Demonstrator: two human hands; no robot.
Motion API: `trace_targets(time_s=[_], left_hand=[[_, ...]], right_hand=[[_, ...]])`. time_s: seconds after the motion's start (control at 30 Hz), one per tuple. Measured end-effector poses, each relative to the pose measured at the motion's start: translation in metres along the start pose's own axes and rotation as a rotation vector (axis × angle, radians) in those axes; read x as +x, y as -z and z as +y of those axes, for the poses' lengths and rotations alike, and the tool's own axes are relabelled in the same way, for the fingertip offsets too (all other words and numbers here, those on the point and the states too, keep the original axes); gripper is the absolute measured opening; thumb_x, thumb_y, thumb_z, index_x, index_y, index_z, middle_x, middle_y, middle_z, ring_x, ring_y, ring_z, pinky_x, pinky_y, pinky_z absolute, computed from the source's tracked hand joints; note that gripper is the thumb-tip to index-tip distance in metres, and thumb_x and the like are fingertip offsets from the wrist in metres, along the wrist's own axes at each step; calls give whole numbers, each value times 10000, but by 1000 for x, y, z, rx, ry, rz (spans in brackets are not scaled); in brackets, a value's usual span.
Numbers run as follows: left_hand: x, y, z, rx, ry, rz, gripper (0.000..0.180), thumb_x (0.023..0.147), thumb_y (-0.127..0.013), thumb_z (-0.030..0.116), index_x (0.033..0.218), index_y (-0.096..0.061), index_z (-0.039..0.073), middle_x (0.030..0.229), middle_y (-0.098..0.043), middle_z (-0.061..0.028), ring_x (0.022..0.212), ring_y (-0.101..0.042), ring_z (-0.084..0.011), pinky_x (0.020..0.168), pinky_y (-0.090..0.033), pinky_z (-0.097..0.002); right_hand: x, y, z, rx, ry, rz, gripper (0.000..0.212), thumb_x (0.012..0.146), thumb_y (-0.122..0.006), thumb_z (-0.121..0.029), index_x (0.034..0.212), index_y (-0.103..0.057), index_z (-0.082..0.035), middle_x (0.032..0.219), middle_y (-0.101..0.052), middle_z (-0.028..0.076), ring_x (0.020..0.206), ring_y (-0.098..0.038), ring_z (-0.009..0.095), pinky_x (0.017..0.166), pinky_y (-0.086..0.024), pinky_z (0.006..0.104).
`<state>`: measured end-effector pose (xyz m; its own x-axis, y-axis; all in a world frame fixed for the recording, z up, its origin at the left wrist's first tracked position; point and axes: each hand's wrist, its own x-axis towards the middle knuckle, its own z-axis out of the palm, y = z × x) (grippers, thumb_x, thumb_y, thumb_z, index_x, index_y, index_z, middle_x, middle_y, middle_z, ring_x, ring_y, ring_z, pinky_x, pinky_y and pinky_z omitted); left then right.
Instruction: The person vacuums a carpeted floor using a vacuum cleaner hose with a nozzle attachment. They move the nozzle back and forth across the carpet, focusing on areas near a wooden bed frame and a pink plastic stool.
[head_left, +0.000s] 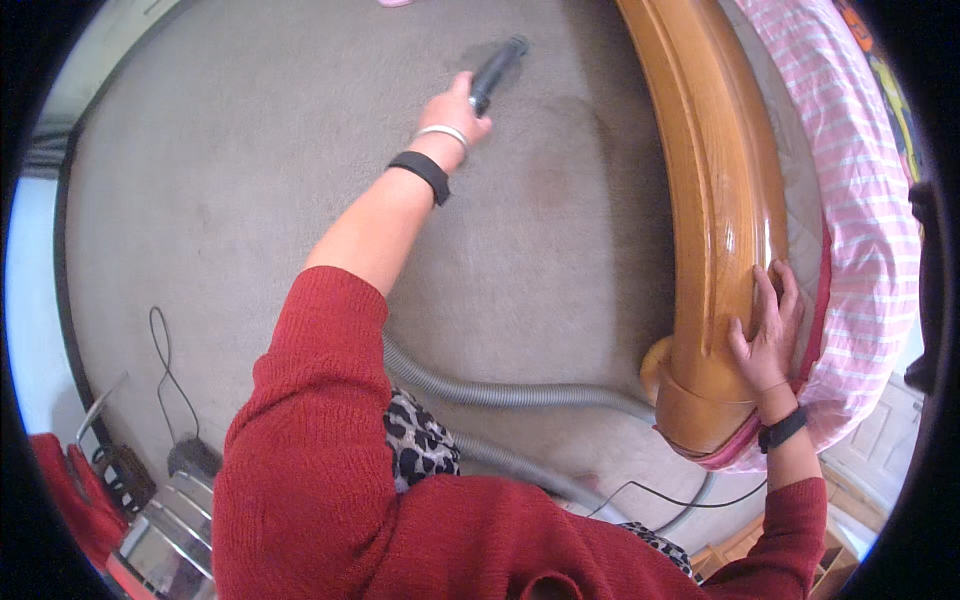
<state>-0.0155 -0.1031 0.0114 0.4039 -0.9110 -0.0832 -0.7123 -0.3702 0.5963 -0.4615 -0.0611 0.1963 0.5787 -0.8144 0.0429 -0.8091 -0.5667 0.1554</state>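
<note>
My left hand (456,112) is stretched far forward over the grey floor (250,180), its fingers closed round a dark vacuum cleaner handle (497,75). The handle's far end points down at the floor and is slightly blurred. A ribbed grey vacuum hose (520,394) emerges from under my left arm and runs right toward the bed; its join with the handle is hidden. On the glossy wooden bed frame (700,200), my right hand (770,335) rests with its fingers spread, holding nothing.
A pink-and-white striped sheet (860,210) covers the bed on the right. More hose (520,465) and a black cord (690,503) lie near my legs. A thin cable (165,360) and a metal-framed chair (165,530) are at lower left. A dark skirting (68,200) edges the floor.
</note>
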Motion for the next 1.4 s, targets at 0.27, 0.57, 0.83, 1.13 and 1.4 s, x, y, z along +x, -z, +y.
trace_targets(time_s=[0.27,0.57,0.83,1.13,1.4], left_hand=[[-135,39,-86,92,-29,-103,747,741,-738,198,1396,-379,172,974,-658,-219,903,-649,-391,777,-523,-475],[-89,32,-24,-130,-25,-178,821,712,-725,205,1433,-337,141,1043,-634,-261,950,-640,-403,831,-515,-463],[-137,66,-30,-422,-234,-488,1010,666,-758,235,1463,-210,-52,1318,-454,-334,1219,-493,-425,1032,-412,-414],[-52,96,-160,-309,-169,-448,814,808,-686,291,1477,-289,52,1495,-316,-240,1360,-371,-358,1104,-347,-445],[60,79,-245,248,316,212,685,905,-559,448,1480,-316,164,1536,-252,-181,1446,-177,-342,1152,-158,-543]], right_hand=[[-5,-10,7,8,-9,47,672,686,-662,-141,1333,-492,-79,1399,-389,202,1286,-379,403,1081,-308,482],[18,-3,-60,2,-39,28,709,712,-685,-143,1369,-429,-68,1393,-379,224,1278,-375,420,1083,-313,490],[94,-76,-323,1820,-963,-174,792,875,-681,-338,1427,-187,-57,1232,-480,158,1161,-502,297,944,-460,454],[163,-107,-312,1562,-753,127,486,852,-590,-118,1245,-314,-43,999,-543,138,647,-629,246,566,-551,375],[185,-118,-244,1122,-570,43,771,803,-715,-149,1438,-291,-36,1162,-542,123,978,-545,187,863,-466,314]])
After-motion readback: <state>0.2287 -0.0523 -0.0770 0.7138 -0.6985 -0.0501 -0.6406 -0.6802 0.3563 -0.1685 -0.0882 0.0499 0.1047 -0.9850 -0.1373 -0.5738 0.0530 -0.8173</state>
